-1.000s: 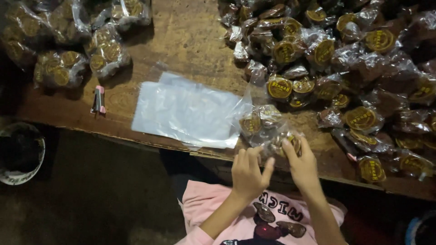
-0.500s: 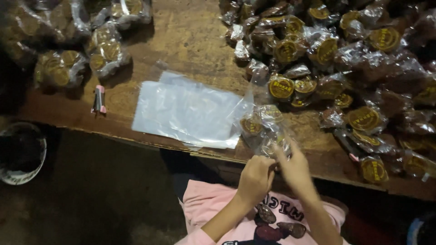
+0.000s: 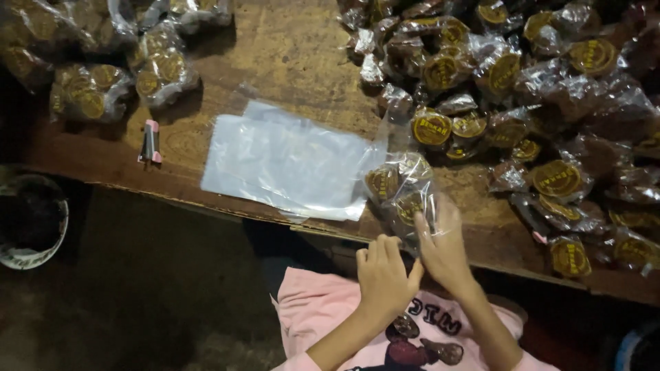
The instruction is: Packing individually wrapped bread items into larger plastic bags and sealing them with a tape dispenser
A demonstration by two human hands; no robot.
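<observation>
Both hands pinch the clear filled bag (image 3: 402, 196) at the table's near edge.

Right hand (image 3: 443, 251): fingers spread up over the bag's lower end, in contact with the plastic, closed on it as far as can be seen. Left hand (image 3: 383, 275): fingers curled, tips meeting the bag's mouth beside the right hand. Bag holds several round wrapped pieces with yellow labels and rests on the wooden table (image 3: 295, 48), just right of a flat stack of empty clear bags (image 3: 289, 161). Large heap of wrapped pieces (image 3: 536, 103) at right, touching the bag's far side. Filled bags (image 3: 110, 82) at far left; small pink lighter (image 3: 150, 142) near them. Pail (image 3: 31, 223) on the floor, left.
</observation>
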